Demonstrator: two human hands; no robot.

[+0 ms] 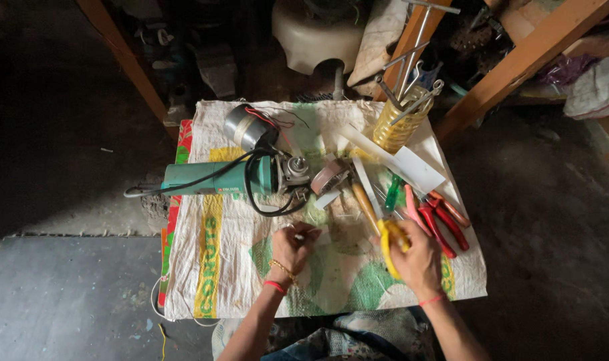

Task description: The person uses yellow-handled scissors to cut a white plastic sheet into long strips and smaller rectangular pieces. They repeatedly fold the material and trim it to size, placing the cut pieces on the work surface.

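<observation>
Pinching a small pale part in its fingertips, the left hand hovers over the printed sack cloth below the green angle grinder, while the right hand wraps its grip around a yellow tool handle beside the red pliers

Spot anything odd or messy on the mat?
The green grinder lies on its side, its black cord looped loosely over the body. The tools at right lie piled crosswise. Left hand pinches a small part; right hand grips a yellow handle.
</observation>
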